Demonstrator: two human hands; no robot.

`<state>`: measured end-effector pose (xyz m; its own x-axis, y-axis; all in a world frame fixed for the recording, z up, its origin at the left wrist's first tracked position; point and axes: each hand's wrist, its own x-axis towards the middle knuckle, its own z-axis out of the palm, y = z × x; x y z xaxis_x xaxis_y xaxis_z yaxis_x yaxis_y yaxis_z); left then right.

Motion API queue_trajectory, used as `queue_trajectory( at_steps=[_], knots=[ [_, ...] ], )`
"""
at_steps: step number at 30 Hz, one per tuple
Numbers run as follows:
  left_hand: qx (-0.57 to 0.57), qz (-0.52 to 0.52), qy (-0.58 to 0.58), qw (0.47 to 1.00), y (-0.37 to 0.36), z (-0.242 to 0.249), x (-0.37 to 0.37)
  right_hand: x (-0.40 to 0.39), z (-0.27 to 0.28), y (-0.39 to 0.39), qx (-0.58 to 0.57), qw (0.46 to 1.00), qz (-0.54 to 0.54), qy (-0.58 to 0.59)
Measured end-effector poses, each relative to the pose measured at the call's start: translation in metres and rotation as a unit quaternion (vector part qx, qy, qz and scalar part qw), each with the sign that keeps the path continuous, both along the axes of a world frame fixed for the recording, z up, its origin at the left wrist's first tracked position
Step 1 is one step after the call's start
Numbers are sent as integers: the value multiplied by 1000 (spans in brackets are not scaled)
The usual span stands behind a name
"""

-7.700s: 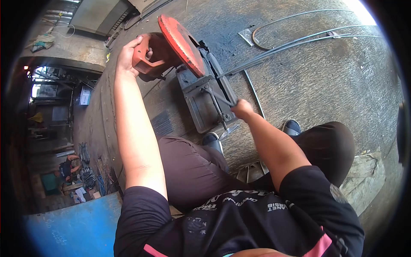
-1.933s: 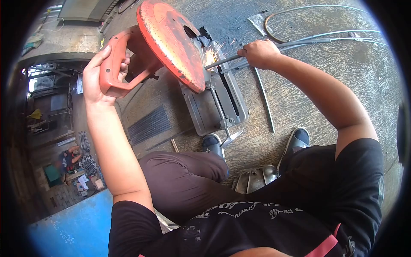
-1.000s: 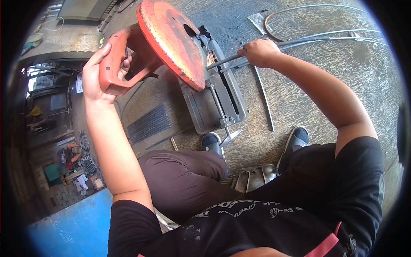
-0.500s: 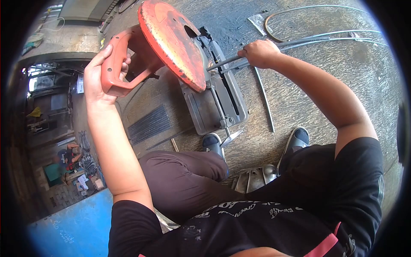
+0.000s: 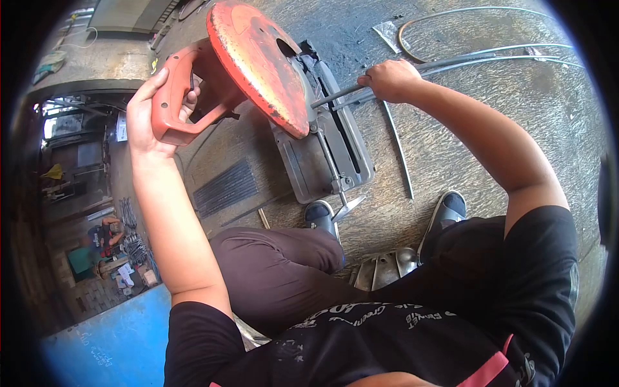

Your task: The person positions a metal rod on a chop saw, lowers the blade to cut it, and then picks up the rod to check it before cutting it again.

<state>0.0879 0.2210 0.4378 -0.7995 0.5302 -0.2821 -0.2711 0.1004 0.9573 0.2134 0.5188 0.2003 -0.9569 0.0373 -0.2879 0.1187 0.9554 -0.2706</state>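
Observation:
My left hand (image 5: 147, 116) is wrapped round the red handle (image 5: 169, 106) of a cut-off saw. The saw's worn orange-red guard (image 5: 261, 71) tilts over its grey metal base (image 5: 309, 161), where a clamp screw (image 5: 330, 161) runs along the near side. My right hand (image 5: 392, 80) grips a dark metal rod (image 5: 342, 95), whose near end reaches the saw beside the guard's lower edge. The blade is mostly hidden under the guard. The rod stretches away to the right beyond my fist.
Long curved rods (image 5: 490, 58) lie on the floor at the right. A thin bar (image 5: 398, 151) lies right of the base, and a row of dark cut rods (image 5: 225, 187) at its left. A blue sheet (image 5: 109, 342) and a seated person (image 5: 106, 235) are at left.
Small bright sparks near the rod's end at the saw no longer show. Both hands and the saw have stayed almost in place.

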Motion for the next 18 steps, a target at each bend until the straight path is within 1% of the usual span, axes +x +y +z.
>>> queue_trajectory(
  at_steps=[5, 8, 14, 16, 18],
  knots=[
    [3, 3, -2, 1000, 1, 0, 1, -1, -1, 1, -16, 1000, -11, 9],
    [2, -4, -3, 1000, 0, -1, -1, 0, 4, 0, -13, 1000, -23, -12],
    [8, -2, -2, 1000, 0, 0, 0, 2, 3, 1, -11, 999, -1, 35],
    [6, -1, 0, 1000, 0, 0, 0, 0, 6, 1, -28, 999, -26, 0],
    [8, 9, 3, 1000, 2, -1, 2, -2, -1, 3, -33, 999, -21, -6]
  ],
)
